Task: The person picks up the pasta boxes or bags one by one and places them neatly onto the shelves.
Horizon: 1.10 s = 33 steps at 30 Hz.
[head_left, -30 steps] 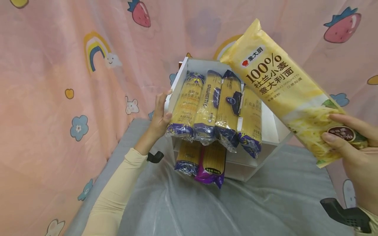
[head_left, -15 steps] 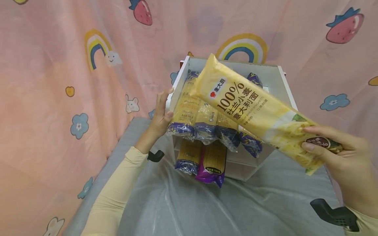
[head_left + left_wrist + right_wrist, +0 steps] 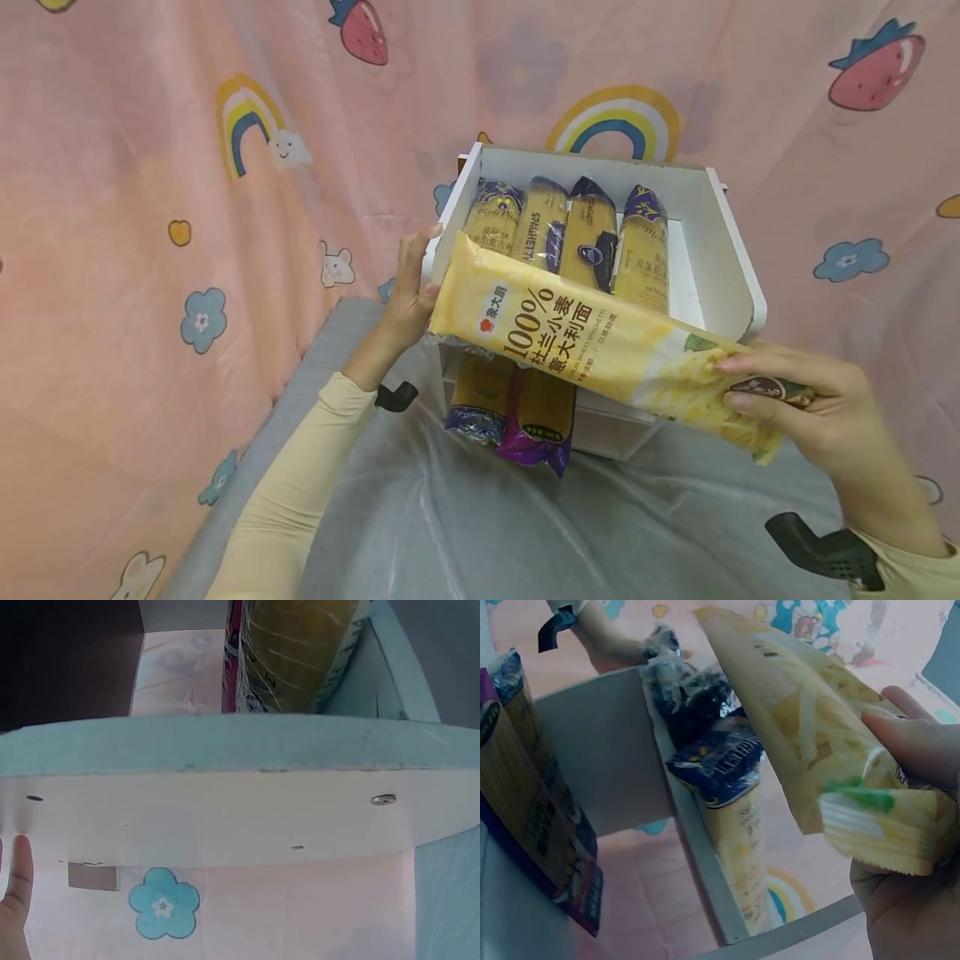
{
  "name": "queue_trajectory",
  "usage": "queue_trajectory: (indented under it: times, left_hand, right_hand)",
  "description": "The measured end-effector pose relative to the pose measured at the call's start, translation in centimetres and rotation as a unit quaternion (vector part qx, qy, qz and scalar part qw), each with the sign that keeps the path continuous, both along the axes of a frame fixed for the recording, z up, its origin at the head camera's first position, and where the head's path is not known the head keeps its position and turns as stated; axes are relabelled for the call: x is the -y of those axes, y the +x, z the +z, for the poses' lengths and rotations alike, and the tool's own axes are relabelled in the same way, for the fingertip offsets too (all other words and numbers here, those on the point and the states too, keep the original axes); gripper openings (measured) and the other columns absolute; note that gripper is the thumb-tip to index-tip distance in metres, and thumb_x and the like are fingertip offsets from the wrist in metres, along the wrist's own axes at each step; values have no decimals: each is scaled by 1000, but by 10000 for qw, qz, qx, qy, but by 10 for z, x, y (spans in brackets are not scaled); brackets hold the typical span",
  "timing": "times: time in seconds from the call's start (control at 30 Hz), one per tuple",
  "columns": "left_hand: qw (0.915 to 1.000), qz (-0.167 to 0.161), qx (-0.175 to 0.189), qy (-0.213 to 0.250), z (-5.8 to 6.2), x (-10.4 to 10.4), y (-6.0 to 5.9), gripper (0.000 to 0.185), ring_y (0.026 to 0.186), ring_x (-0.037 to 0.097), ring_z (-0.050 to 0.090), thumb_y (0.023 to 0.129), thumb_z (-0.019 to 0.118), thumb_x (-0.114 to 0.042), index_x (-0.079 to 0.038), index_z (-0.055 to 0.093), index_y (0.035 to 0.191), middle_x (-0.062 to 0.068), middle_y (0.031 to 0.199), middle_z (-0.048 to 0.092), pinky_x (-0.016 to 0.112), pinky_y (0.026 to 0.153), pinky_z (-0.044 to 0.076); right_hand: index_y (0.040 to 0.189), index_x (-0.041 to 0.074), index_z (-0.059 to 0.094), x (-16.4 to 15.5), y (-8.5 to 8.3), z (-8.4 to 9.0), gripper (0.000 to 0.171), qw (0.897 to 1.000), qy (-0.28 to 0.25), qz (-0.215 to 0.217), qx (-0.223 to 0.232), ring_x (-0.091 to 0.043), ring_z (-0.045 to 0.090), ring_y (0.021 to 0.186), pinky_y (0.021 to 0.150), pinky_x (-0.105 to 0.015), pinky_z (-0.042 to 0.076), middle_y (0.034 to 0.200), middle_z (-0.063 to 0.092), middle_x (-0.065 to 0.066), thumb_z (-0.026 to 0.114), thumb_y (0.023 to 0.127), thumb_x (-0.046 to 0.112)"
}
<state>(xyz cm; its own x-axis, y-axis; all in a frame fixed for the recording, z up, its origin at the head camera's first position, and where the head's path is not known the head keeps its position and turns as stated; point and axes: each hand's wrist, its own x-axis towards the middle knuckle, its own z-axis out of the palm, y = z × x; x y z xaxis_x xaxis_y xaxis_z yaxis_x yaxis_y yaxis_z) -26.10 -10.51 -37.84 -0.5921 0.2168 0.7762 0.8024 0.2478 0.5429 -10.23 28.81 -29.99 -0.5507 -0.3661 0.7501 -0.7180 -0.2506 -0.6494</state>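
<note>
The right hand (image 3: 817, 412) grips one end of the yellow pasta bag (image 3: 600, 350), which has dropped from upper right to lie across the front of the white shelf (image 3: 731, 275), over four stored packets (image 3: 570, 233). The left hand (image 3: 408, 296), fingers straight, braces the shelf's left wall.

Her left hand (image 3: 408, 287) reaches forward on an outstretched, cream-sleeved arm, fingers straight and upright, thumb tucked inward. Her right hand (image 3: 806, 408) sits lower and nearer, fingers and thumb pinched together, wrist bent, a black strap showing at each wrist.
</note>
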Motion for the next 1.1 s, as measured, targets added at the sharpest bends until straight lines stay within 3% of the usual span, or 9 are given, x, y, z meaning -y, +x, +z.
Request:
queue_trajectory:
  times: [0.23, 0.43, 0.63, 0.87, 1.0, 1.1]
  left_hand:
    - [10000, 4, -2, -13, -1, 0, 0, 61, 119, 31, 34, 93, 28, -77, -51, 24, 148, 31, 133, 35, 48, 99, 31]
    - [10000, 7, 62, -56, -2, -1, 0, 63, 117, 30, 33, 92, 26, -79, -51, 23, 148, 30, 132, 33, 48, 97, 32]
    - [9999, -1, 139, -35, 1, -1, 2, 59, 117, 30, 34, 92, 27, -79, -56, 22, 147, 29, 134, 32, 48, 95, 33]
    - [9999, 34, 86, -48, 1, -2, 1, 57, 112, 31, 34, 91, 26, -79, -61, 19, 145, 30, 131, 33, 45, 90, 34]
    - [9999, 28, 115, -39, 0, -2, 2, 58, 114, 31, 34, 91, 26, -79, -60, 19, 146, 30, 132, 33, 47, 93, 33]
    - [9999, 28, 104, -20, 1, -2, 2, 60, 115, 30, 34, 91, 26, -79, -57, 21, 147, 30, 132, 33, 47, 95, 33]
  right_hand:
    - [106, -20, 66, 1, -1, -13, 29, 9996, 249, 135, -17, -18, 66, 112, 92, -17, 52, 117, 72, -15, 72, 77, -16]
    - [109, -16, 67, -3, 4, -29, 34, 9968, 737, 3, 294, -14, 65, 114, 90, -16, 51, 120, 72, -9, 69, 76, -20]
    - [111, -14, 67, -3, 4, -46, 38, 9962, 855, 119, 99, -12, 66, 106, 89, -17, 50, 119, 72, -7, 67, 74, -23]
    - [111, -8, 69, -8, 12, -70, 56, 9911, 1132, -135, 688, -10, 65, 110, 92, -16, 49, 120, 72, -5, 57, 63, -35]
    - [112, -8, 69, -9, 14, -85, 58, 9894, 1167, -111, 853, -9, 66, 107, 90, -16, 50, 119, 72, -5, 54, 64, -36]
    - [114, -8, 68, -7, 16, -95, 57, 9881, 1061, -102, 1108, -8, 68, 99, 80, -17, 53, 117, 73, -4, 52, 68, -36]
